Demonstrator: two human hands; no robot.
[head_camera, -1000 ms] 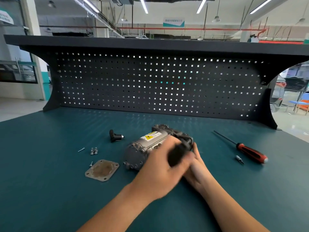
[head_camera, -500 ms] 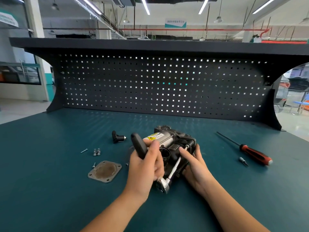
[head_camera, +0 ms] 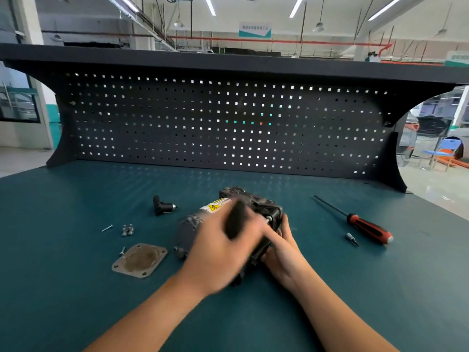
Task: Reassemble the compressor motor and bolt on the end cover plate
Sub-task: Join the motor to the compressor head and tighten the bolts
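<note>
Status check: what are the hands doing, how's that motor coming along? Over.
Left hand grips black tool handle, blurred. Right hand holds compressor motor. End cover plate off, flat on bench near bolts. Nothing in the way.

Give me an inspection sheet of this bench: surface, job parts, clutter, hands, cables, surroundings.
Surface: teal bench top, black pegboard behind.
Job's things: compressor motor lying on its side mid-bench; end cover plate flat to its left, not fitted; two bolts, a loose screw and a single bolt near the plate.
Clutter: black elbow fitting behind the bolts; red-handled screwdriver and a small bit to the right.
Grips: left hand grips a black tool handle over the motor, blurred; right hand cups the motor's near end.
Cables: nothing seen.
Surroundings: workshop hall, blue chair far right.
</note>
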